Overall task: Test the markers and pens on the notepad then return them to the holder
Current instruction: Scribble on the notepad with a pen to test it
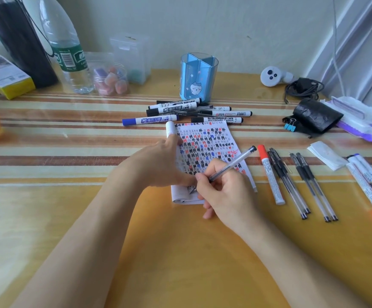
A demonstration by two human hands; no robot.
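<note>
Our right hand (227,192) pinches a clear-barrelled pen (233,163) between thumb and curled fingers. The pen's black end slants up and away to the right, and its tip is down on the near part of the notepad (211,141). Our left hand (167,161) presses on the notepad's left edge, fingers laid over the paper and thumb stretched toward the right hand, almost touching it.

The notepad lies under and between both hands. Its white page is crowded with rows of small hash marks in black, red and blue, and turned sheets curl into a roll just beyond the left fingertips.

Beyond the hands, a heap of markers (180,110) with white barrels and black caps lies on the tabletop (69,196), with a blue-capped marker (150,120) at its left. Behind the heap stands the blue holder (199,77), split into compartments and printed with a small white cartoon creature.

Right of the right hand lie a red-capped marker (270,174) and four clear pens (289,183), side by side. Farther right are two more markers (368,181).
</note>
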